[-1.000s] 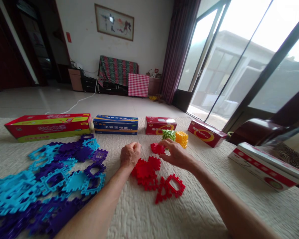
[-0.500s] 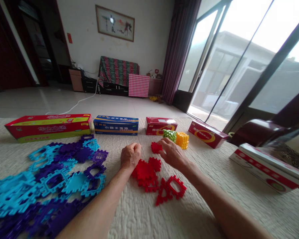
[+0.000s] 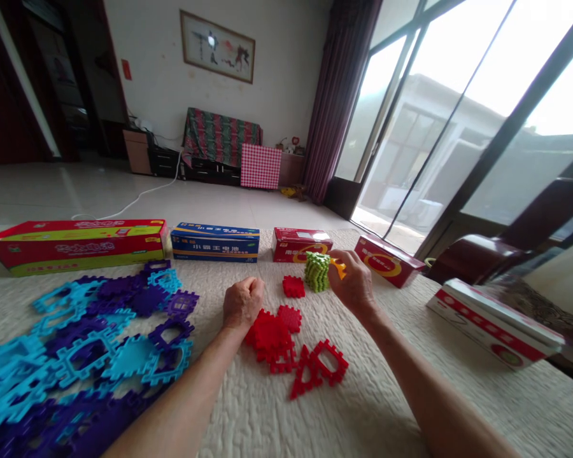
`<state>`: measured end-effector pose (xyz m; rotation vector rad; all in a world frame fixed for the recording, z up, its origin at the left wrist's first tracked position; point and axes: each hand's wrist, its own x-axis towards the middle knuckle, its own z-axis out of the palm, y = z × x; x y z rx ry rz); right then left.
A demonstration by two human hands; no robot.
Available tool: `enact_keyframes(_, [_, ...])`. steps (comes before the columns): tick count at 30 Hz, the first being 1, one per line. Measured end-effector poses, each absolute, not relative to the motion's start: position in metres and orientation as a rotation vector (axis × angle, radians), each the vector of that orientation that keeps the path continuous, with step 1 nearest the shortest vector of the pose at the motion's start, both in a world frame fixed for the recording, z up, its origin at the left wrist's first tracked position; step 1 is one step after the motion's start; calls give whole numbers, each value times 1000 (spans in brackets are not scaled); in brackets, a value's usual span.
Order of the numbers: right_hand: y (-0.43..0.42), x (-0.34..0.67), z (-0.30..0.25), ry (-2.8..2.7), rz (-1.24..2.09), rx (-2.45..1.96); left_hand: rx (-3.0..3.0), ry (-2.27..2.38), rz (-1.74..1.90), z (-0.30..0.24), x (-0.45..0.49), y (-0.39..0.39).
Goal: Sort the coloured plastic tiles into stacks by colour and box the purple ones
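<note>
My left hand [image 3: 243, 302] is closed in a fist on the cloth, just behind a pile of red interlocking plastic pieces [image 3: 270, 332]; what its fingers hold, if anything, is hidden. Farther right, my right hand [image 3: 353, 283] has its fingers around a stack of yellow plastic pieces [image 3: 339, 268], mostly covered by the hand. A stack of green pieces [image 3: 317, 271] stands immediately left of those fingers. Between my hands lies a small red square stack [image 3: 293, 286]. Nearer me are a red triangle [image 3: 307, 374] and a red frame piece [image 3: 330, 361].
Light blue pieces [image 3: 132, 356] and purple pieces [image 3: 149, 299] are heaped at left. Along the back stand a red-and-green box [image 3: 76, 248], a blue box [image 3: 214, 243] and two dark red boxes [image 3: 302, 244]. A white-and-red box [image 3: 494, 323] sits at right.
My right hand has moved right, from the small red stack and green pieces to the yellow stack. My left fist stays by the red pile. The view has shifted slightly.
</note>
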<state>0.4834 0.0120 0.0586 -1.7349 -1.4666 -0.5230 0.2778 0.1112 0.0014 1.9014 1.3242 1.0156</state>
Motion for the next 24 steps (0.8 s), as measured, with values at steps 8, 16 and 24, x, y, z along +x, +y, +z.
enact_keyframes(8, [21,440,28,-2058,-195,-1656,1935,1331,1015,5,277,109])
enact_keyframes(16, [42,426,24,-1919,-206,-1940,1955,1335,1001,7,276,108])
enact_keyframes(24, [52,421,21,-1815,-174,-2066,1950,1350,1001,6,277,109])
